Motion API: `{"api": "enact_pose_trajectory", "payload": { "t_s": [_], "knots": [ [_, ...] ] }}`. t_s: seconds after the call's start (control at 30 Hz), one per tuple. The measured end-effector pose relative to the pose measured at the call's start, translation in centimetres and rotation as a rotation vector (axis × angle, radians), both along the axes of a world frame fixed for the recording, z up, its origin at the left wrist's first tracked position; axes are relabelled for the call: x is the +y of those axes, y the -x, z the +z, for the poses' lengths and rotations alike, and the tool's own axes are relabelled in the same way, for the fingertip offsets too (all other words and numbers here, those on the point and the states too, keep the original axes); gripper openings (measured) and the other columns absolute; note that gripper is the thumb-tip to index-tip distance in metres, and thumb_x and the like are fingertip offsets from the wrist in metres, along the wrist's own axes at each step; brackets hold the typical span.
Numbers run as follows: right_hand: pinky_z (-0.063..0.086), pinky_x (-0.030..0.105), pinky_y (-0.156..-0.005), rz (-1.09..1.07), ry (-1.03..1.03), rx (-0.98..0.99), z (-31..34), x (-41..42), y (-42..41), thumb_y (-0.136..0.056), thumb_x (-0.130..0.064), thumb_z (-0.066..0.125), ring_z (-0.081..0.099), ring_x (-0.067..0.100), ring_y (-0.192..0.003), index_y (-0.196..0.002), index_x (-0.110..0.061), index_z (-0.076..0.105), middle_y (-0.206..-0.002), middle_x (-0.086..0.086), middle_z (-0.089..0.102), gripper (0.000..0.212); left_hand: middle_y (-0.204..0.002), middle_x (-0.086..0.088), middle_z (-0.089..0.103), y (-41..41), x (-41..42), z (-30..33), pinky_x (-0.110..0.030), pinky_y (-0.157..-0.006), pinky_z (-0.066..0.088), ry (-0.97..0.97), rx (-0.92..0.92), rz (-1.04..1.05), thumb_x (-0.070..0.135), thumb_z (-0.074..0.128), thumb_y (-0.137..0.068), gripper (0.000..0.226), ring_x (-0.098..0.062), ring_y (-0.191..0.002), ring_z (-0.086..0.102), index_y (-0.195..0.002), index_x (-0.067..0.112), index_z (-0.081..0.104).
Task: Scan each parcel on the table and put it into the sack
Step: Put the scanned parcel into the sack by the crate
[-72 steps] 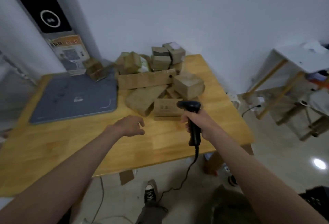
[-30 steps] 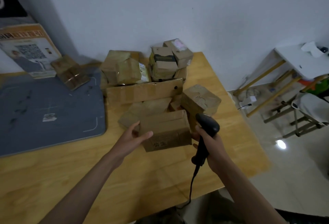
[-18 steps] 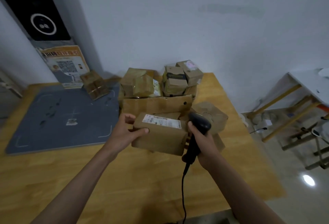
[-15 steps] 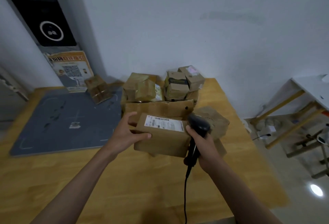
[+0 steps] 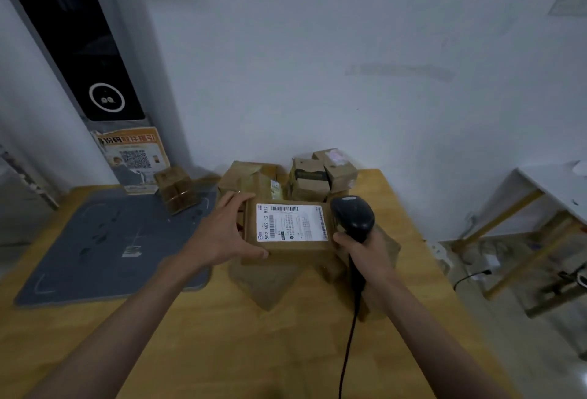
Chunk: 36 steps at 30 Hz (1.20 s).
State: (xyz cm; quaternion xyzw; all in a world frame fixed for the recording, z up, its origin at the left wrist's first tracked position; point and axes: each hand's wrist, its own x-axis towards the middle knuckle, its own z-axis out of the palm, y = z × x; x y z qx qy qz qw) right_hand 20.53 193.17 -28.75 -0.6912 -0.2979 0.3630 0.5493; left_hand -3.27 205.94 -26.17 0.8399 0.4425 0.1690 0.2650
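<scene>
Nearest, the scanner's cord (image 5: 349,328) hangs down past the front edge of the wooden table (image 5: 222,351). Right hand (image 5: 365,249) is wrapped around the handle of the black scanner (image 5: 352,217), head up, sitting just beside the right end of the held parcel (image 5: 289,233). Left hand (image 5: 222,233) grips the parcel's left end, thumb along the near edge and fingers curled over the far edge; the box is lifted clear of the table, white shipping label (image 5: 290,223) turned up, barcode strip along the label's far edge. Under and just behind the grip lie more brown parcels (image 5: 273,278); beyond them the stack of small boxes (image 5: 317,176) against the wall. Well left of the grip: a grey mat (image 5: 95,246) with one lone box (image 5: 176,189) at its far corner, a QR poster (image 5: 133,160) behind. No sack in view. Judgement: scan step in hand, most of the pile remaining. Risks: the scanner head sits beside the label, not facing it, so a trigger pull now would likely miss the barcode; a one-ended grip could let the box sag or slip if tilted; the trailing cord could snag on loose parcels when the hand swings toward the sack.
</scene>
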Motion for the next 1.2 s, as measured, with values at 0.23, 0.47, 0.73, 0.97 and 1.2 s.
{"api": "enact_pose_trajectory", "payload": {
  "t_s": [0.23,0.47,0.73,0.97,1.2],
  "knots": [
    [0.045,0.016,-0.059,0.394,-0.017,-0.592,4.7,0.6,-1.6,-0.088,-0.024,0.074,0.063,0.0,-0.068,-0.087,-0.027,0.064,-0.074,-0.01,0.066,0.01,-0.145,0.01,0.028,-1.6,0.3,2.7,-0.045,-0.097,0.04,-0.2,0.126,0.035,0.046,0.091,-0.055,0.113,-0.018,-0.114,0.054,-0.146,0.029,0.027],
    [0.055,0.023,-0.063,0.656,0.032,-0.914,7.2,0.1,-0.2,-0.083,-0.033,0.077,0.065,0.004,-0.074,-0.1,-0.026,0.066,-0.082,-0.011,0.067,0.022,-0.136,0.01,0.031,-1.4,-0.1,3.9,-0.035,-0.081,0.055,-0.34,0.152,-0.021,0.04,0.092,-0.054,0.107,-0.017,-0.098,0.059,-0.14,0.028,0.031],
    [0.046,0.021,-0.061,0.701,0.003,-1.064,8.3,-1.1,0.1,-0.086,-0.031,0.075,0.061,0.009,-0.077,-0.097,-0.027,0.058,-0.08,-0.012,0.058,0.02,-0.141,0.01,0.028,-1.3,-1.6,3.7,-0.027,-0.084,0.049,-0.345,0.148,-0.008,0.04,0.092,-0.058,0.11,-0.007,-0.108,0.043,-0.145,0.028,0.027],
    [0.055,0.034,-0.071,0.722,-0.007,-1.146,8.4,-2.3,0.4,-0.088,-0.033,0.072,0.067,0.018,-0.091,-0.109,-0.024,0.062,-0.086,-0.008,0.058,0.026,-0.141,0.013,0.026,-1.1,-3.2,3.8,-0.041,-0.087,0.058,-0.365,0.179,0.01,0.039,0.093,-0.053,0.115,-0.022,-0.109,0.057,-0.144,0.034,0.024],
    [0.038,0.019,-0.057,0.722,-0.018,-1.003,8.1,-2.7,0.4,-0.089,-0.025,0.072,0.054,0.003,-0.067,-0.085,-0.028,0.053,-0.073,-0.016,0.053,0.02,-0.145,0.011,0.028,0.1,-4.8,3.5,-0.042,-0.094,0.05,-0.338,0.17,0.077,0.042,0.092,-0.054,0.112,-0.021,-0.113,0.056,-0.145,0.029,0.028]
  ]
}}
